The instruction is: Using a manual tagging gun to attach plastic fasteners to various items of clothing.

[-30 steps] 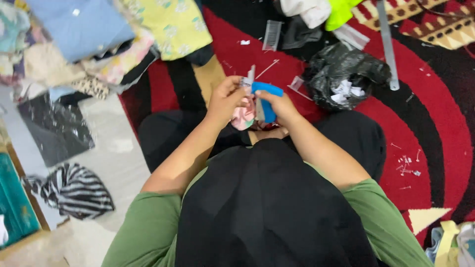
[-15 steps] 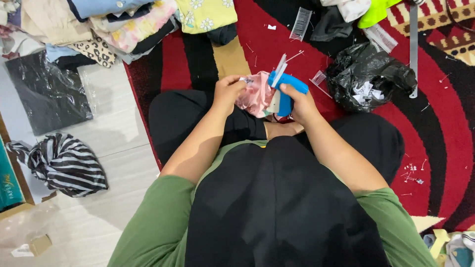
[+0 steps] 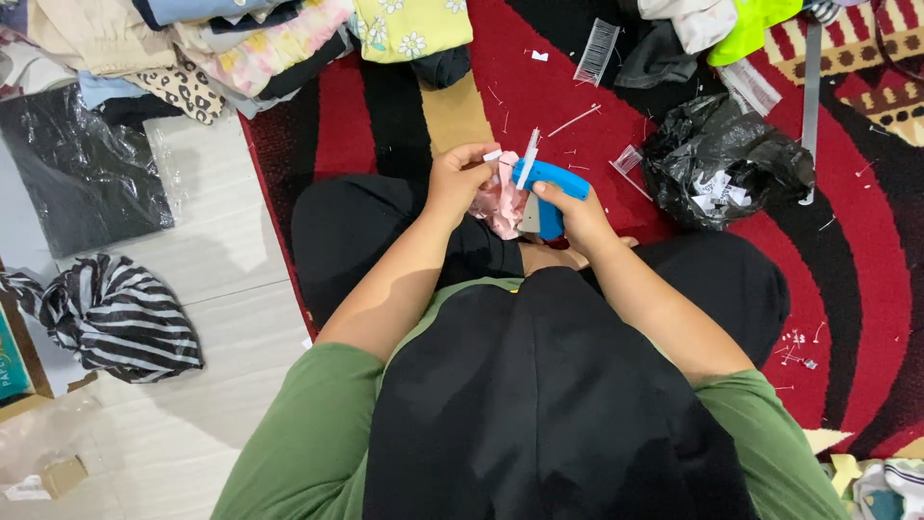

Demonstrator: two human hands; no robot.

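The right hand [image 3: 577,217] grips a blue tagging gun [image 3: 549,188], fingers wrapped round its handle. The left hand [image 3: 460,178] pinches a pink cloth [image 3: 500,202] and a small white tag [image 3: 493,155] against the gun's tip, over the lap. Done well, I judge, the cloth stays taut and fingertips keep off the needle line.

A black bag [image 3: 722,159] of paper scraps lies right on the red rug [image 3: 539,77]. Clear fastener strips [image 3: 597,39] lie far. A folded clothes pile [image 3: 241,39] sits far left, a striped bundle [image 3: 115,313] near left.

Green short sleeves — black scarf, black trousers.
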